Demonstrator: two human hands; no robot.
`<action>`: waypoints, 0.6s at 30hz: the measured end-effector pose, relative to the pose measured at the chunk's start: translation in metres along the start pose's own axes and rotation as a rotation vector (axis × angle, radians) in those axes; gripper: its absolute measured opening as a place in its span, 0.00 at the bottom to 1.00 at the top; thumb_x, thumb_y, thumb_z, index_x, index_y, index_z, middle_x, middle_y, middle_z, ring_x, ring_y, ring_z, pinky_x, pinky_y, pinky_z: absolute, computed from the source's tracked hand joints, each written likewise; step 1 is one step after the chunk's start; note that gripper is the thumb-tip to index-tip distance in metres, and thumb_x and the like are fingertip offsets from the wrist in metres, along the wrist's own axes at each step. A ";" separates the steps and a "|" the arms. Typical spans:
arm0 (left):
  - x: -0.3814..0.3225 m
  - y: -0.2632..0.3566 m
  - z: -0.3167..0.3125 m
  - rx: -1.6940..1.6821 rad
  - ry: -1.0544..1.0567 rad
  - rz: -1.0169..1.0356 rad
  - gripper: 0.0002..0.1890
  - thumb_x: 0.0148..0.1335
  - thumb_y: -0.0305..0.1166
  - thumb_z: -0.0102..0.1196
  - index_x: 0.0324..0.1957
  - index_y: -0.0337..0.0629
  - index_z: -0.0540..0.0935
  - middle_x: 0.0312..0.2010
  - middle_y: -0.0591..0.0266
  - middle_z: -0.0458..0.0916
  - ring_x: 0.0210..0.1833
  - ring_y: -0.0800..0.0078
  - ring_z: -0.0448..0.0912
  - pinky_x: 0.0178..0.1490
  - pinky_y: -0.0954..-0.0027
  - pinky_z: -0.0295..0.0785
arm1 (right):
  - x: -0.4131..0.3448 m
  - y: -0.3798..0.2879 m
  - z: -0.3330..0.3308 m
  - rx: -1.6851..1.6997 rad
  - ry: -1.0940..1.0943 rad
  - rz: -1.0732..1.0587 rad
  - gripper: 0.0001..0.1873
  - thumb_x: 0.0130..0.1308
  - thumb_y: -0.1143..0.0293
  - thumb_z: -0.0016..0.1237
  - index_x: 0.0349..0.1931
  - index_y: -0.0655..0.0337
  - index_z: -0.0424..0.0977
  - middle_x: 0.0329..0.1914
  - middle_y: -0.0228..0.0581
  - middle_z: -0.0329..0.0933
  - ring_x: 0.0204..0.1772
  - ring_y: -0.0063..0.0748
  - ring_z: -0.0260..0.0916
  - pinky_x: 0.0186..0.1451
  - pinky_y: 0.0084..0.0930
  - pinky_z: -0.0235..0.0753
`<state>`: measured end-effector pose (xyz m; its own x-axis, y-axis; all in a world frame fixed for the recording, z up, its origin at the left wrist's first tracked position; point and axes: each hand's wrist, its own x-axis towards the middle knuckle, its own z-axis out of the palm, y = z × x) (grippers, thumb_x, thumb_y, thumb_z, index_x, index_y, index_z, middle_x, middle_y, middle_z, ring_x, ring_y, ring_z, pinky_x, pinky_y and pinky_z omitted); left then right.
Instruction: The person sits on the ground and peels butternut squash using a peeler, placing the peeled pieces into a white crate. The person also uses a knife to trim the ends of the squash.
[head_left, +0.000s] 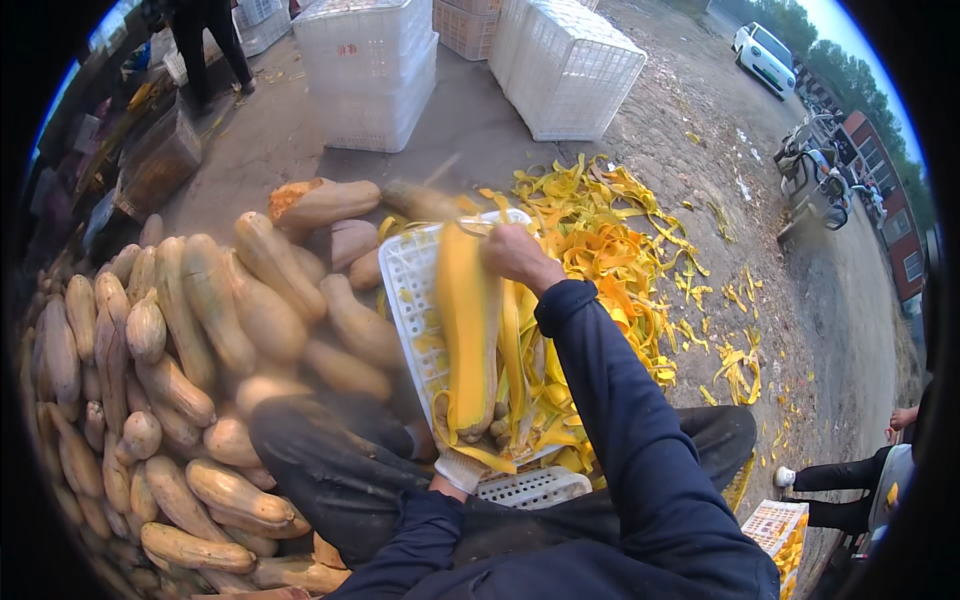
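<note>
A long squash (463, 330), partly peeled to yellow flesh, lies lengthwise over a white perforated plastic crate (409, 300) in front of me. My left hand (459, 466), in a pale knit glove, is at the squash's near end and holds it there; a strip of peel hangs across the glove. Bare and curled closed, my right hand (517, 256) is at the far right side of the squash. It is blurred, and what it grips is hidden. Yellow peel strips (600, 255) cover the crate's right side and are heaped on the ground beyond.
Unpeeled squashes (187, 300) are piled on the left. White crate stacks (367, 75) stand ahead, with another crate stack (562, 67) beside them. A crate of yellow pieces (776, 532) sits at lower right. People stand at upper left (210, 45) and right (847, 487).
</note>
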<state>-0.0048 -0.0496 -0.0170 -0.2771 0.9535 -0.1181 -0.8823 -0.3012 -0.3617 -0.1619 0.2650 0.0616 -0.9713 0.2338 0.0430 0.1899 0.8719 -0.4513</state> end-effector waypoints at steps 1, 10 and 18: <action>0.000 -0.002 0.001 0.002 0.004 0.007 0.38 0.65 0.66 0.63 0.64 0.45 0.84 0.56 0.39 0.86 0.49 0.44 0.89 0.59 0.42 0.86 | -0.026 -0.012 0.005 0.052 0.075 0.046 0.16 0.70 0.66 0.49 0.31 0.69 0.83 0.32 0.64 0.83 0.37 0.69 0.82 0.43 0.56 0.81; 0.006 -0.006 -0.011 0.205 0.182 0.129 0.39 0.67 0.67 0.60 0.65 0.44 0.83 0.57 0.44 0.87 0.48 0.48 0.89 0.54 0.48 0.86 | -0.319 -0.148 -0.004 0.128 -0.074 0.040 0.16 0.74 0.65 0.50 0.45 0.74 0.72 0.32 0.68 0.82 0.35 0.71 0.82 0.40 0.60 0.82; 0.012 -0.017 -0.001 0.221 0.248 0.145 0.39 0.69 0.67 0.58 0.66 0.44 0.83 0.57 0.47 0.88 0.48 0.52 0.89 0.50 0.54 0.86 | -0.166 -0.067 -0.018 0.180 0.085 0.138 0.13 0.74 0.66 0.48 0.41 0.71 0.72 0.34 0.72 0.80 0.41 0.77 0.79 0.45 0.62 0.78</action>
<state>0.0071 -0.0331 -0.0137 -0.3284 0.8631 -0.3837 -0.9092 -0.3990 -0.1193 -0.0108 0.1760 0.1008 -0.9211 0.3872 0.0411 0.2840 0.7402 -0.6095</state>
